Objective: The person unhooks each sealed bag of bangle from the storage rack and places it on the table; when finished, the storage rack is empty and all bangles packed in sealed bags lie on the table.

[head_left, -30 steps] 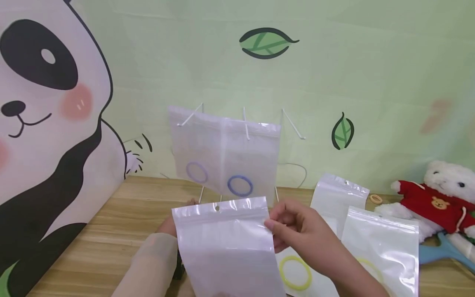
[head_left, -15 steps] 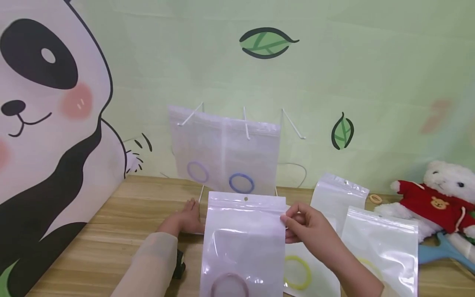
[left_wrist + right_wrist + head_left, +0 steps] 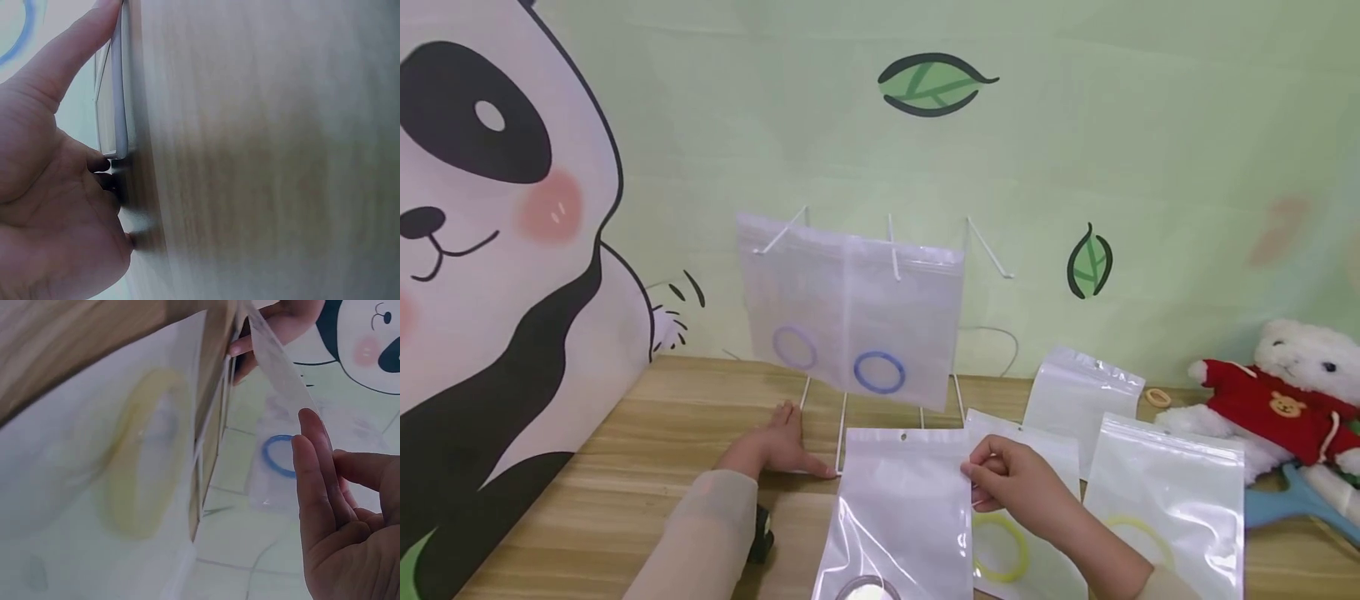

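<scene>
Nearest me is a zip-lock bag [image 3: 902, 500], its right edge pinched by the fingers of my right hand [image 3: 1022, 479]; my left hand [image 3: 773, 446] rests on the bench [image 3: 685, 425], fingers straight, thumb touching the white wire rack [image 3: 842, 433] where two bags [image 3: 902, 312] hang.
</scene>
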Demonstrator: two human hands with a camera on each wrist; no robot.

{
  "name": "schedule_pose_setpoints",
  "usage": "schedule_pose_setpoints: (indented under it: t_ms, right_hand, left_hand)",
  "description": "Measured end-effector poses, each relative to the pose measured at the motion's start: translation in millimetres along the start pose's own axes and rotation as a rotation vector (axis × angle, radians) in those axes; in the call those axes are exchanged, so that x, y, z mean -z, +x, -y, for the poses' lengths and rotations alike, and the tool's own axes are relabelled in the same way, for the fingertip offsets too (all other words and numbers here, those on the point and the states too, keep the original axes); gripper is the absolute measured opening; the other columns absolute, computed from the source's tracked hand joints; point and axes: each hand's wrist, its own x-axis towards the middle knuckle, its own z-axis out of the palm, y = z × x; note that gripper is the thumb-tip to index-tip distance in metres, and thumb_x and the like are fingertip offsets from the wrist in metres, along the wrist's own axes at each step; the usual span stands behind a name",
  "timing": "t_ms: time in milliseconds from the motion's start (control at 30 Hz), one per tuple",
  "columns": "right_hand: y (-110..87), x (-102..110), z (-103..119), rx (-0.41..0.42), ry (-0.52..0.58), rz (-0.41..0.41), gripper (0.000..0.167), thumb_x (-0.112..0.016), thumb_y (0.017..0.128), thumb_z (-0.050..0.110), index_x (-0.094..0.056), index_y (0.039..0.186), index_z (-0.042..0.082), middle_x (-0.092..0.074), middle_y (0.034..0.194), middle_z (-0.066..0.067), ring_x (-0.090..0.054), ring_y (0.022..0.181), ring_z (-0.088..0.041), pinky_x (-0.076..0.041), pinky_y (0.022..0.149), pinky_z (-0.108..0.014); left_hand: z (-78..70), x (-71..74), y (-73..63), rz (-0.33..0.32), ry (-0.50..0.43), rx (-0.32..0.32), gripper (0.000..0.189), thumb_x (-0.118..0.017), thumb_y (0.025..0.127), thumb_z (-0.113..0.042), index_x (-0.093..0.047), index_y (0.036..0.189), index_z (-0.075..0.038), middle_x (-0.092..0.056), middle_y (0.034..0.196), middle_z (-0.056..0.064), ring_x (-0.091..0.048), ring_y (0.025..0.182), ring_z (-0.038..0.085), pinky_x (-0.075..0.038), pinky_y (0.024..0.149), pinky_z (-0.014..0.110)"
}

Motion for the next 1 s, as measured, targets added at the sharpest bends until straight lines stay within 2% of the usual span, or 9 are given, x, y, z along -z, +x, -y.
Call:
schedule_pose_setpoints:
  t_ms: [100,233,367,600,800,1000]
  right_hand:
    - [2.0,-0.6,-3.8,0.000,-0.023,-0.011,0.013,-0.061,0.098,0.008,-0.056,0.095,-0.003,-0.064,0.072,-0.004,-0.065,0.069,-0.018,-0.060,0.068,-0.036]
    - [4.7,-0.5,-9.6,-0.003,-0.058,-0.022,0.013,-0.062,0.098,0.009,-0.057,0.094,-0.003,-0.064,0.071,-0.004,-0.066,0.070,-0.018,-0.060,0.067,-0.037]
    - [7.7,0.7,-15.1,-0.017,-0.094,-0.025,0.015,-0.063,0.097,0.011,-0.058,0.095,-0.003,-0.066,0.073,-0.004,-0.069,0.070,-0.020,-0.060,0.065,-0.037]
    - [7.4,4.4,-19.8,-0.035,-0.173,-0.003,0.019,-0.064,0.097,0.017,-0.062,0.100,-0.002,-0.070,0.080,-0.004,-0.072,0.074,-0.021,-0.059,0.064,-0.037]
    - [9.5,7.5,-25.4,-0.054,-0.220,0.026,0.027,-0.063,0.098,0.023,-0.063,0.107,-0.002,-0.072,0.084,-0.003,-0.072,0.077,-0.021,-0.057,0.063,-0.036]
    - [9.7,9.6,-26.9,-0.046,-0.239,0.040,0.031,-0.061,0.099,0.025,-0.063,0.112,-0.003,-0.073,0.087,-0.005,-0.073,0.079,-0.021,-0.057,0.064,-0.037]
  left_hand:
    - [-2.7,1.9,-2.6,0.013,-0.003,0.014,0.139,-0.080,0.066,-0.066,-0.008,0.151,0.016,-0.003,0.159,0.035,-0.003,0.149,0.043,-0.015,0.118,0.055]
    - [0.5,-0.3,-1.0,-0.001,-0.009,-0.003,0.140,-0.080,0.064,-0.068,-0.009,0.151,0.016,-0.003,0.159,0.035,-0.003,0.149,0.043,-0.016,0.117,0.056]
    - [-5.4,2.2,-6.1,-0.009,-0.008,-0.011,0.135,-0.081,0.067,-0.063,-0.010,0.150,0.018,-0.005,0.158,0.036,-0.005,0.148,0.044,-0.018,0.117,0.058]
    - [5.7,-4.3,5.5,-0.013,-0.031,-0.003,0.141,-0.082,0.062,-0.067,-0.010,0.151,0.016,-0.004,0.159,0.034,-0.003,0.149,0.042,-0.016,0.118,0.055]
    - [1.2,-0.5,2.1,0.014,-0.030,0.023,0.140,-0.082,0.064,-0.064,-0.008,0.152,0.014,-0.002,0.160,0.033,-0.002,0.149,0.042,-0.015,0.118,0.054]
    - [0.1,1.3,-1.2,0.016,-0.026,0.018,0.138,-0.081,0.066,-0.065,-0.007,0.152,0.014,-0.002,0.160,0.033,-0.002,0.149,0.041,-0.016,0.118,0.054]
